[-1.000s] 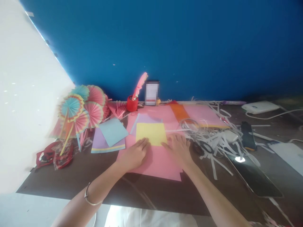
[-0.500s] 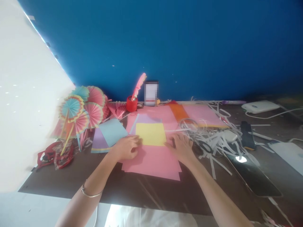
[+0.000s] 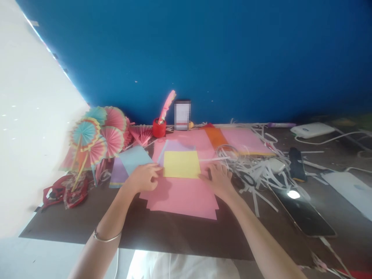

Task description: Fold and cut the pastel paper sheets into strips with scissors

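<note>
A yellow sheet (image 3: 182,164) lies flat near the middle of the pink sheets (image 3: 183,197), over a lavender sheet (image 3: 180,145) that shows beyond it. It should be light, thin and easily creased, fairly stiff when flat but apt to slide on the paper below; opposite side edges or a near corner look the best places to take hold. Its side edges point away from the person, roughly square to the front of the tabletop (image 3: 174,232); it looks wider side to side, though the slanted view leaves its true long axis uncertain. On the left of the pink sheets, the left hand (image 3: 145,177) has loosely curled, parted fingers by the yellow edge; on their right, the right hand (image 3: 219,180) has spread fingers, its thumb at the near corner. Neither grips anything.
</note>
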### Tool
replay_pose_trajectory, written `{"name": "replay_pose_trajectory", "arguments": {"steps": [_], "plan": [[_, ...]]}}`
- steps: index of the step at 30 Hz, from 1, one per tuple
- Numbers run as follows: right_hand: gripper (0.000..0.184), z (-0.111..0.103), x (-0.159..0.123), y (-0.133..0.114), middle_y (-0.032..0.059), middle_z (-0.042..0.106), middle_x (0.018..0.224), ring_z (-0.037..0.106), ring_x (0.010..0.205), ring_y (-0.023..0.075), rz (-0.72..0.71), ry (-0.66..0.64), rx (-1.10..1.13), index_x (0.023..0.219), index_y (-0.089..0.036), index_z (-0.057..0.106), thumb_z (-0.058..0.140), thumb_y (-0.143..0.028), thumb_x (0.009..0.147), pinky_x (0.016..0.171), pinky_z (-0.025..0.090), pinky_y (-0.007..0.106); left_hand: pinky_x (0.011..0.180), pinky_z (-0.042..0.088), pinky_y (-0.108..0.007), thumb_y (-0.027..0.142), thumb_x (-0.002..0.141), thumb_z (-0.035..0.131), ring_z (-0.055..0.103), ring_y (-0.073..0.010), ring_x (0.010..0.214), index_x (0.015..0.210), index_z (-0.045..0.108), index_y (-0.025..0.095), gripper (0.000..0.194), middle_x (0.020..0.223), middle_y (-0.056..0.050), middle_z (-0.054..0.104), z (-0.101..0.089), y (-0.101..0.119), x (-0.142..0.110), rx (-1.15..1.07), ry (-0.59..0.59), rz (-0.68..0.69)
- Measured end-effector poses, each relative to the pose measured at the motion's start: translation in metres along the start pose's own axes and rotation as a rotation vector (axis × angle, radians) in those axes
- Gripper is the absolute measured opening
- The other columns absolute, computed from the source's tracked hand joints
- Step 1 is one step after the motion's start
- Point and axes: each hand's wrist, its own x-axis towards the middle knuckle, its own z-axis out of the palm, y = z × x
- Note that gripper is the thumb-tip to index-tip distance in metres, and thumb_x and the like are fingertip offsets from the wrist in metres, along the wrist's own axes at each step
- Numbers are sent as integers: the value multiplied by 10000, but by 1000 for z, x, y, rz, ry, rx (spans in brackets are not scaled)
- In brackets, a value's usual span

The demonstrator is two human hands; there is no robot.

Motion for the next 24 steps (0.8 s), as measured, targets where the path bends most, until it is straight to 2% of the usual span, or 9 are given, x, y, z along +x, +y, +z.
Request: {"name": "replay_pose_trajectory", "arguments": {"steps": [2, 5, 8, 10, 13, 17, 21, 24], "plan": [[264, 0, 0, -1, 76, 475, 1017, 416, 950, 276, 1, -4, 4, 849, -215, 473, 471, -468, 774, 761, 321, 405, 840, 468, -326, 162, 686, 493, 553, -209, 1048, 740, 696, 222, 218, 1128, -5, 632, 2, 1, 2, -3, 122, -23], [262, 1, 0, 0, 74, 475, 1016, 414, 951, 278, -2, 1, 8, 838, -214, 472, 489, -464, 764, 760, 317, 404, 845, 454, -317, 212, 766, 499, 563, -186, 969, 949, 658, 210, 242, 1030, -36, 658, 8, 9, 8, -42, 260, 38], [269, 2, 1, 0, 76, 486, 992, 422, 938, 276, -4, 29, 2, 826, -210, 481, 507, -468, 756, 747, 317, 395, 839, 439, -295, 198, 830, 468, 546, -161, 939, 1007, 625, 220, 238, 984, -34, 639, 18, 18, 16, -65, 190, 156], [233, 1, 0, -1, 72, 504, 962, 427, 937, 275, -35, 76, 0, 812, -209, 491, 507, -438, 769, 758, 311, 402, 814, 437, -286, 157, 846, 442, 534, -156, 917, 979, 625, 209, 232, 952, -42, 612, 23, 21, 19, -53, 123, 167], [125, -4, -2, -9, 61, 538, 958, 445, 948, 247, -219, 135, 49, 823, -213, 514, 442, -315, 838, 807, 289, 403, 792, 427, -293, 131, 862, 404, 523, -160, 882, 949, 613, 182, 232, 895, -50, 570, 24, 23, 21, -15, 63, 150], [200, -5, -4, -24, 55, 574, 932, 483, 914, 203, -553, 55, 90, 837, -216, 563, 375, -253, 894, 818, 281, 368, 785, 412, -311, 95, 862, 378, 509, -169, 866, 891, 579, 154, 211, 880, -55, 536, 18, 25, 20, 57, 8, 187], [244, 2, -3, -31, 41, 593, 841, 499, 818, 176, -649, 44, 27, 808, -197, 590, 365, -184, 901, 787, 284, 342, 749, 409, -315, 43, 839, 368, 502, -175, 834, 852, 544, 140, 201, 905, -64, 530, 17, 30, 20, 147, 1, 188], [243, 5, -1, -29, 40, 601, 818, 507, 802, 171, -679, 65, 4, 814, -185, 590, 367, -120, 884, 786, 285, 332, 703, 402, -314, 80, 850, 375, 502, -173, 779, 856, 533, 148, 172, 893, -61, 533, 22, 32, 20, 143, 36, 145]]}}
